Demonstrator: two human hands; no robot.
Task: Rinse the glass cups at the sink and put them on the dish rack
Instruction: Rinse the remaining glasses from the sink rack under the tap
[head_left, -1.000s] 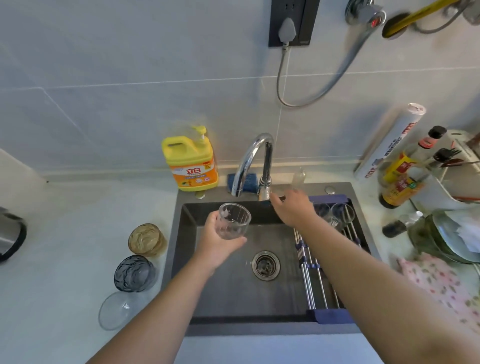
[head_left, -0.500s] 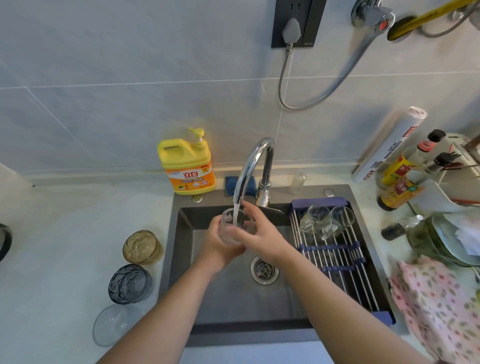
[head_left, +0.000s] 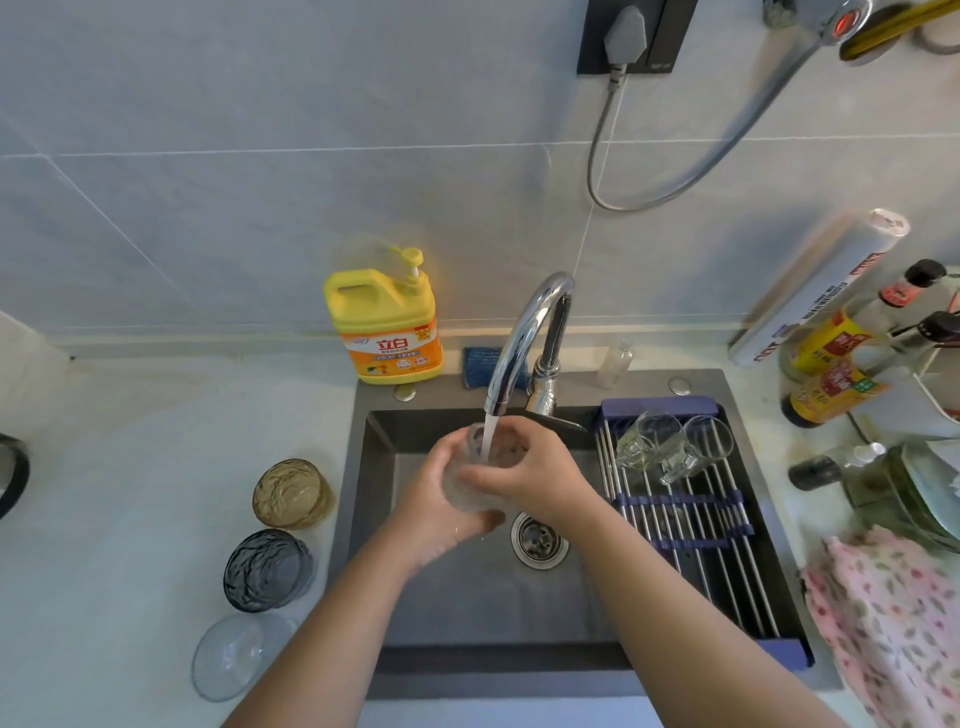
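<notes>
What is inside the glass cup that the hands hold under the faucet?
The water stream from the faucet runs into the glass cup. The left hand and right hand cover most of its wall, so the water level is hidden.

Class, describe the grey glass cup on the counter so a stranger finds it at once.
Find the dark sink; left of it, on the pale counter, three cups stand in a row. The grey cup is the middle one: smoky and dark, between the amber cup and the clear cup.
</notes>
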